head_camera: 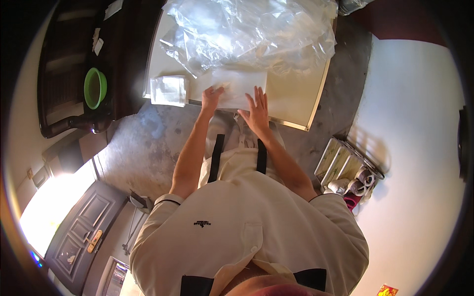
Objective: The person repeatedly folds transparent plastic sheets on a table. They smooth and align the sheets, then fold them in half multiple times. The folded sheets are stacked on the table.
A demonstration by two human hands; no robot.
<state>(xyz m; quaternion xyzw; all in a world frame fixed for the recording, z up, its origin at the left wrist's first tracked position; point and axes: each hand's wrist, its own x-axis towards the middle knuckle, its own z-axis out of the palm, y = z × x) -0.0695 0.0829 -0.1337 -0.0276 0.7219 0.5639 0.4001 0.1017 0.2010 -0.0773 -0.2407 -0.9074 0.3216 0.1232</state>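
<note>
A flat, translucent plastic bag [242, 79] lies near the front edge of the table [292, 96]. At the bag's left side is my left hand [212, 98], its thumb and fingers pinched on the plastic; a pale blur at the fingertips is too unclear to name. My right hand [258, 111] rests over the right part of the same bag, fingers spread, holding nothing. Left of my left hand, a neat stack of clear plastic bags [168, 90] sits at the table's edge. Beyond both hands spreads a large heap of crumpled clear plastic [251, 33].
A dark wooden bench [126, 55] to the left bears a green basin [95, 88]. On the right, a rack [342, 162] with rolls [357, 185] stands by the white wall [411, 122]. A grey panelled door [87, 218] is at lower left, beside a bright opening.
</note>
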